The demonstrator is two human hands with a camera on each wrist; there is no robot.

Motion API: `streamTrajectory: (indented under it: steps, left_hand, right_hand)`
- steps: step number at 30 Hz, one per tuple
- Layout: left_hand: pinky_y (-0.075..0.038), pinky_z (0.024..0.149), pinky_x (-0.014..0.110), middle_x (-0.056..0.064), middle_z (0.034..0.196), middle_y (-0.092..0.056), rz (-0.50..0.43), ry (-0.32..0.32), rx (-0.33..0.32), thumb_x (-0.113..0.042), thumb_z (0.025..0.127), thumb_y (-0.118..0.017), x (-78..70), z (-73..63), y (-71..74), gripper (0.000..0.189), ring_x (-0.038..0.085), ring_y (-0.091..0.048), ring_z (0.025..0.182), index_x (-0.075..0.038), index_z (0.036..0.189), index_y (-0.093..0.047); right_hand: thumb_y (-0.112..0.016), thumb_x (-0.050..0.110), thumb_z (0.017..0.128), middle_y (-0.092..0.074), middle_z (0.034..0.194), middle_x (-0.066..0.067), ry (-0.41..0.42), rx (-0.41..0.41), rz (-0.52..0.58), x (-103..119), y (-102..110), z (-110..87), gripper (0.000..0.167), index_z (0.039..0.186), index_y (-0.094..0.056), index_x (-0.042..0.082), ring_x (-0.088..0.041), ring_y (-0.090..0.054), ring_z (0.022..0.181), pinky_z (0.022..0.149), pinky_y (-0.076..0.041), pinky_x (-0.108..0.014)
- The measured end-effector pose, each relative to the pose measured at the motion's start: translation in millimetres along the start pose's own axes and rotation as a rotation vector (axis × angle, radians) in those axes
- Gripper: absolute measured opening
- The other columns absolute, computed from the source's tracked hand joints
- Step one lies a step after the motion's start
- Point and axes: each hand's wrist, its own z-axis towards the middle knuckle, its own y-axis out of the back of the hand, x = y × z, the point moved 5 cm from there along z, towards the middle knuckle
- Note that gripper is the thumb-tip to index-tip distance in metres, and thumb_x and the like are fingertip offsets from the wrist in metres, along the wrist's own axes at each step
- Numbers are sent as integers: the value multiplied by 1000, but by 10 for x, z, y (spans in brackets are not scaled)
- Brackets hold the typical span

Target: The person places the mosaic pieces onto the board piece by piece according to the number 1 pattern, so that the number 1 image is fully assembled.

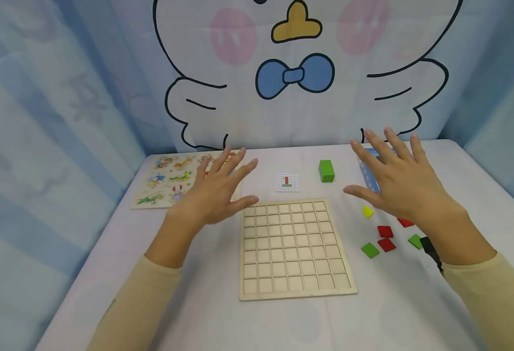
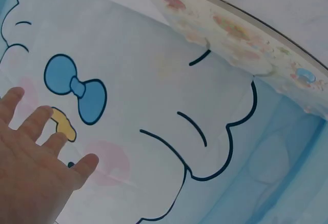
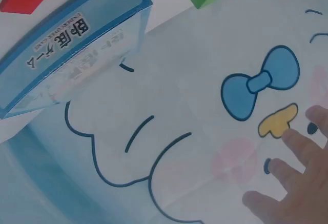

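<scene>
Both my hands hang in the air, each grip wide, fingers spread, holding nothing. My left grip (image 1: 215,189) is above the edge of the insect picture board (image 1: 158,183); my right grip (image 1: 399,179) is in front of the blue box (image 3: 72,42). The wooden grid board (image 1: 296,248) lies flat on the counter (image 1: 204,312) between my forearms, with the pattern card (image 1: 287,183) just beyond its far edge. The flat tiles (image 1: 385,231), red, green and yellow, lie loose to its right. For any of those, I'd judge a narrow pinch on opposite edges best, thumb against one fingertip. My right wrist should stay high, since a low sleeve (image 1: 489,297) could sweep them.
</scene>
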Motion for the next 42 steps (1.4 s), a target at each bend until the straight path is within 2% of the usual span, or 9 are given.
streamTrajectory:
  steps: [7,12,19,24,28,30,31,35,42]
  left_hand:
    - [-9,122,71,2,174,-4,-23,-13,47,-64,100,-52,-18,-40,-84,80,29,5,160,-33,166,-19]
    - [-9,121,73,2,174,-5,-39,-20,119,-75,89,-60,-31,-66,-222,95,34,3,160,-34,165,-20]
    - [-17,118,75,-2,172,-18,-229,-20,221,-77,79,-70,-5,-103,-361,102,36,-10,159,-36,163,-29]
    - [-18,115,79,0,171,-22,-222,-6,257,-76,76,-74,30,-181,-423,103,37,-14,158,-34,161,-34]
    - [-15,115,79,0,171,-22,-233,-2,249,-75,74,-77,52,-201,-463,104,36,-12,159,-35,161,-35]
    - [-15,116,78,1,171,-22,-237,-10,254,-74,74,-78,48,-209,-475,105,37,-12,158,-34,161,-35]
    - [-15,116,78,2,171,-23,-237,-16,259,-74,73,-78,46,-213,-486,105,38,-12,158,-34,161,-36]
    - [-17,118,75,4,171,-23,-242,-26,290,-70,73,-81,37,-243,-539,107,38,-17,157,-32,161,-36]
    - [-23,122,64,3,171,-23,-271,-7,330,-71,68,-84,23,-277,-610,113,34,-21,157,-33,162,-33]
  right_hand:
    - [-65,60,94,-26,167,-21,35,0,106,-113,-100,-73,91,164,-26,16,-49,-14,154,123,-6,-68]
    - [-70,54,93,-31,164,-23,33,20,151,-215,-207,-142,90,163,-29,16,-52,-18,152,120,-15,-73]
    - [-78,40,91,-34,162,-23,-1,136,256,-301,-366,-233,84,160,-36,18,-53,-17,148,106,-21,-80]
    - [-80,34,90,-38,159,-23,17,151,369,-304,-459,-297,83,159,-38,16,-55,-25,142,103,-26,-83]
    - [-80,32,91,-45,153,-20,21,185,505,-347,-487,-302,81,159,-38,13,-44,-48,131,105,-44,-68]
    - [-79,33,92,-48,150,-17,0,219,560,-377,-514,-317,81,160,-37,13,-33,-60,118,97,-56,-52]
    - [-79,32,92,-51,147,-16,-3,220,572,-384,-525,-330,81,159,-38,14,-28,-64,108,86,-61,-44]
    - [-81,36,90,-55,145,-16,-13,236,604,-402,-590,-365,83,158,-40,14,-17,-66,93,73,-59,-26]
    - [-83,29,89,-63,137,-15,-15,278,602,-435,-694,-374,79,155,-44,11,-15,-67,93,75,-59,-24]
